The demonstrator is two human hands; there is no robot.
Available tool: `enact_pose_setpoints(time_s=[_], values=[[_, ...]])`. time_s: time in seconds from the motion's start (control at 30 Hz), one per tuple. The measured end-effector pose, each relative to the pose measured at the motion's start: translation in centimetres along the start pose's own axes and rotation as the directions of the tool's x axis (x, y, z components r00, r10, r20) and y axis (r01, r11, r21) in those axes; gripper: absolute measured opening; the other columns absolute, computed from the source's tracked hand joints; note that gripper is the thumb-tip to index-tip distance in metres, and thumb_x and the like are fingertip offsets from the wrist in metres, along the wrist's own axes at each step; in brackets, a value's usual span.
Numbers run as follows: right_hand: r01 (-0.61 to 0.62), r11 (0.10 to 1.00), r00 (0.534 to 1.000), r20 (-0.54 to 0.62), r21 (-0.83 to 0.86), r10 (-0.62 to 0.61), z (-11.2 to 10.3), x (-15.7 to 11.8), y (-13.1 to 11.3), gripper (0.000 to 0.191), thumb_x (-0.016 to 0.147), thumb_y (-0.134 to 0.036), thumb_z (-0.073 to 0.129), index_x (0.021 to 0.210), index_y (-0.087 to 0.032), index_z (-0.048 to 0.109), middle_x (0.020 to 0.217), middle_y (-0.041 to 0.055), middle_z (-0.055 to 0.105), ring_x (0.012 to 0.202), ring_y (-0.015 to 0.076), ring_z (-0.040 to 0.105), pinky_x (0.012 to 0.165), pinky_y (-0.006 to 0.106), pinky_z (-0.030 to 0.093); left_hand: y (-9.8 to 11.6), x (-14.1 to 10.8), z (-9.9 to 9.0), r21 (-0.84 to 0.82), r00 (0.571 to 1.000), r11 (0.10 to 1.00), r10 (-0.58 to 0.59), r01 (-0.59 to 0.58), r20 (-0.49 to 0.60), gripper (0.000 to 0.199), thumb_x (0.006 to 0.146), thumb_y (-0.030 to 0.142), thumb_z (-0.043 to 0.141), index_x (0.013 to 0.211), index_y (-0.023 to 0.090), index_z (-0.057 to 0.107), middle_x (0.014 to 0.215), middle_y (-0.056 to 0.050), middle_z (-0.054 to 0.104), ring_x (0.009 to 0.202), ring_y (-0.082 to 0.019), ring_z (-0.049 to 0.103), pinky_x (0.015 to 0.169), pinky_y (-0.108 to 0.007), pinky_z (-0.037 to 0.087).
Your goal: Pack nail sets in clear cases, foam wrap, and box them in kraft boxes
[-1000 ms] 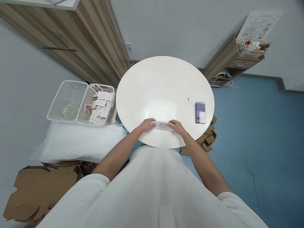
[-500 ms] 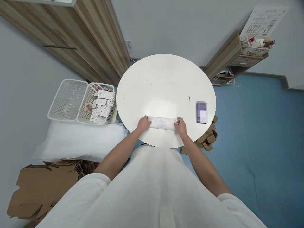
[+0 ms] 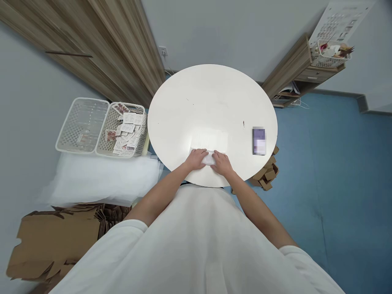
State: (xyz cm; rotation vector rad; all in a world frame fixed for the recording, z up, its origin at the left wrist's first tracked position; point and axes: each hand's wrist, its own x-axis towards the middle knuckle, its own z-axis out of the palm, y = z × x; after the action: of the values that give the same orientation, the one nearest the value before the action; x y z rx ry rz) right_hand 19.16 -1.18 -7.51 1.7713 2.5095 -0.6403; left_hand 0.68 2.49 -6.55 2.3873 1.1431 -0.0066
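Observation:
A white, translucent wrapped bundle (image 3: 208,158) lies across the near part of the round white table (image 3: 211,94). My left hand (image 3: 196,159) grips it from above on its left half, fingers curled over it. On its right half my right hand (image 3: 222,162) does the same, so only a short middle stretch shows between them. Just beyond the bundle is a pale rectangle; I cannot tell whether it is thin sheet or a reflection. What the wrapping contains is hidden.
A purple and white item (image 3: 259,141), blurred out, lies at the table's right. Left of the table are a basket of printed cards (image 3: 98,136), a basket of clear packs (image 3: 63,132), white sheets (image 3: 104,177) and flat cardboard (image 3: 58,237). Small cardboard boxes (image 3: 266,175) sit on the floor, right.
Both hands have moved inward from the bundle's two ends toward its middle and now cover most of it. The whole view has shifted slightly.

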Motion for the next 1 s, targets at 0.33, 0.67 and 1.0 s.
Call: enact_pose_setpoints(time_s=[0.33,0.67,1.0], values=[[-0.015,0.999,0.997,0.077,0.043,0.012,-0.3,-2.9,-1.0,0.053,0.075,-0.036,0.049,0.122,-0.013,0.038,0.126,0.0142,0.048,0.111,0.0251,0.046,0.094,0.040,0.030,0.2,-1.5,-0.3,-0.051,0.995,0.995,0.085,-0.082,0.053,0.050,0.067,0.047,0.055,0.107,0.019,0.049,0.102,-0.007,0.059,0.097,-0.025,0.051,0.084,-0.037,0.033],[0.070,0.998,0.997,0.028,-0.010,-0.070,0.0,-3.2,-1.2,0.034,0.071,-0.026,0.056,0.103,-0.017,0.049,0.135,0.0161,0.039,0.123,0.0285,0.036,0.099,0.046,0.024,0.1,-2.0,0.5,-0.031,0.992,0.992,0.123,-0.122,0.030,0.052,0.065,0.040,0.062,0.112,0.022,0.048,0.122,-0.008,0.050,0.109,-0.026,0.045,0.093,-0.040,0.027],[-0.374,0.856,0.876,-0.167,0.357,0.452,1.7,-4.1,-0.5,0.053,0.077,-0.049,0.046,0.120,-0.018,0.039,0.134,0.0157,0.035,0.123,0.0288,0.033,0.095,0.047,0.031,0.8,-1.7,1.3,0.052,0.999,0.998,0.047,-0.047,0.003,0.051,0.066,0.033,0.063,0.113,0.023,0.046,0.126,-0.008,0.048,0.112,-0.027,0.043,0.100,-0.047,0.017]])
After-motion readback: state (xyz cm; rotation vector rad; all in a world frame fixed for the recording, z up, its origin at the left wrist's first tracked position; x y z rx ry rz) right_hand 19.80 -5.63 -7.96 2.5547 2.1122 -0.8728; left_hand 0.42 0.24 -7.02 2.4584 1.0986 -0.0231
